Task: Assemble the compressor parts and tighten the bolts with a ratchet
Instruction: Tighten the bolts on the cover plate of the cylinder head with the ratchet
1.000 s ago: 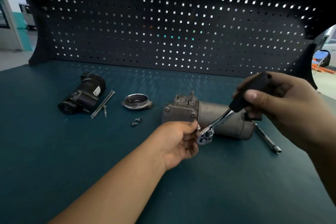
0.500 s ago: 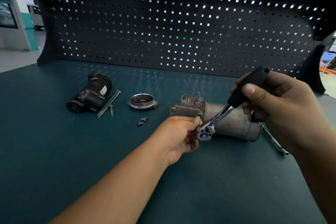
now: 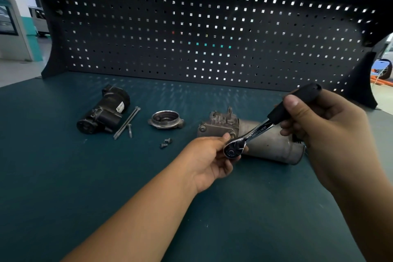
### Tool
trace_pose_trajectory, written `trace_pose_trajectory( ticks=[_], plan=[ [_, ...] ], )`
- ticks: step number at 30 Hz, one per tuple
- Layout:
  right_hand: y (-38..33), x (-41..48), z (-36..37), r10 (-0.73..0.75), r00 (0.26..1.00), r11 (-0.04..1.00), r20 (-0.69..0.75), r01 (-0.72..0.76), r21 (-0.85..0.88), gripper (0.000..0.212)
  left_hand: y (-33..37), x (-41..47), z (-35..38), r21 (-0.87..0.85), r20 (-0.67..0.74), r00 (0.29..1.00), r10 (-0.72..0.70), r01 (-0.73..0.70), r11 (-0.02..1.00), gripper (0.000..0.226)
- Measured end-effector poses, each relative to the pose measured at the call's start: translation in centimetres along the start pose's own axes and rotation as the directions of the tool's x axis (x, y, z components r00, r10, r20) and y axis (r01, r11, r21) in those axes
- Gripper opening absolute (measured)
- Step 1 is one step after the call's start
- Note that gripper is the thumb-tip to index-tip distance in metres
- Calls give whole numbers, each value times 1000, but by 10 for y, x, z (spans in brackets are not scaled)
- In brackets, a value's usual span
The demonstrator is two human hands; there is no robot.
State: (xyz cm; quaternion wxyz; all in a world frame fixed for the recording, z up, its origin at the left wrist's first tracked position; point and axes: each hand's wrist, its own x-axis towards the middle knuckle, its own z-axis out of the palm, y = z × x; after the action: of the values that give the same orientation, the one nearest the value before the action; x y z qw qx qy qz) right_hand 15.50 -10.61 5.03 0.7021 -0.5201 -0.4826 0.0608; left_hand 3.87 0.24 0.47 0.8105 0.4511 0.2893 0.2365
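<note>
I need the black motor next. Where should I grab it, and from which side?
Probably from above, round the cylindrical body of the black motor: it lies on its side, and long bolts lie close beside it, blocking a low sideways approach.

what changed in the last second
The chrome ratchet with a black handle swung its head slightly up and left, toward the grey metal compressor body. The left hand now cups the head rather than touching its edge. The right hand kept holding the handle; the black cylindrical motor and loose long bolts stayed put.
</note>
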Motion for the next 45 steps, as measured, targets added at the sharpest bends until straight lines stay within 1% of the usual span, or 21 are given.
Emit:
trace_pose_trajectory(
  ticks=[4, 8, 10, 11, 13, 16, 19, 20, 22, 25, 27, 29, 30, 32, 34, 36, 38, 40, 42, 44, 45],
  plan=[
    [7, 1, -3, -10, 998, 999, -63, 7, -42, 14, 1, 2, -4, -12, 32, 995, -90, 91, 996, 28],
    [2, 7, 4, -18, 999, 994, -31, 14, -109, 9, 3, 2, -9, 21, 92, 982, -166, 165, 986, 27],
    [-4, 14, 16, -54, 997, 990, 46, 59, -124, 6, 3, 3, -10, -4, 118, 979, -164, 165, 986, 30],
    [-7, 18, 24, -61, 992, 991, 107, 73, -109, 5, 2, 4, -10, -17, 132, 978, -162, 166, 986, 33],
    [-12, 24, 43, -43, 970, 998, 240, 54, -37, 12, 1, 6, -12, -51, 154, 975, -160, 169, 984, 36],
    [-16, 31, 74, 39, 920, 989, 391, -90, 114, 12, 0, 7, -12, -84, 163, 976, -142, 157, 984, 27],
    [-16, 35, 93, 125, 885, 965, 448, -214, 154, 11, -1, 9, -14, -101, 179, 977, -118, 137, 985, 30],
    [-16, 37, 95, 150, 886, 957, 439, -242, 160, 9, -1, 10, -14, -116, 192, 975, -114, 138, 984, 32],
    [-16, 40, 93, 172, 904, 943, 391, -266, 201, 18, -2, 9, -15, -127, 224, 967, -119, 150, 980, 36],
    [-14, 41, 84, 158, 938, 921, 309, -253, 296, 26, -3, 7, -14, -100, 286, 950, -124, 159, 982, 36],
    [-12, 38, 77, 162, 954, 896, 251, -249, 367, 27, -2, 8, -13, -98, 287, 949, -131, 165, 981, 36],
    [-10, 35, 67, 204, 968, 840, 150, -251, 480, 28, -2, 8, -11, -98, 253, 957, -142, 172, 980, 30],
    [-8, 34, 59, 253, 964, 786, 82, -254, 564, 29, -1, 8, -10, -102, 229, 962, -146, 173, 980, 27],
    [0, 28, 40, 395, 917, 628, -51, -230, 744, 35, -1, 10, -8, -111, 193, 971, -142, 165, 980, 26],
    [11, 17, 23, 561, 814, 484, -149, -176, 857, 41, -4, 12, -6, -127, 177, 976, -125, 149, 981, 30],
    [22, 6, 13, 673, 714, 393, -193, -124, 911, 40, -7, 14, -5, -152, 179, 977, -112, 140, 978, 39],
    [29, -1, 13, 708, 676, 340, -204, -73, 937, 29, -9, 11, -6, -184, 187, 976, -107, 142, 973, 41],
    [31, -4, 15, 722, 659, 316, -212, -42, 948, 28, -9, 9, -6, -205, 183, 977, -113, 151, 967, 34],
    [28, -4, 16, 705, 674, 349, -223, -55, 936, 33, -9, 8, -5, -178, 152, 981, -117, 144, 974, 34],
    [21, 1, 19, 624, 745, 450, -235, -97, 888, 32, -8, 10, -5, -155, 117, 985, -128, 145, 977, 34],
    [16, 5, 24, 564, 793, 516, -231, -121, 848, 34, -7, 9, -5, -144, 115, 985, -125, 141, 979, 29]
  ],
)
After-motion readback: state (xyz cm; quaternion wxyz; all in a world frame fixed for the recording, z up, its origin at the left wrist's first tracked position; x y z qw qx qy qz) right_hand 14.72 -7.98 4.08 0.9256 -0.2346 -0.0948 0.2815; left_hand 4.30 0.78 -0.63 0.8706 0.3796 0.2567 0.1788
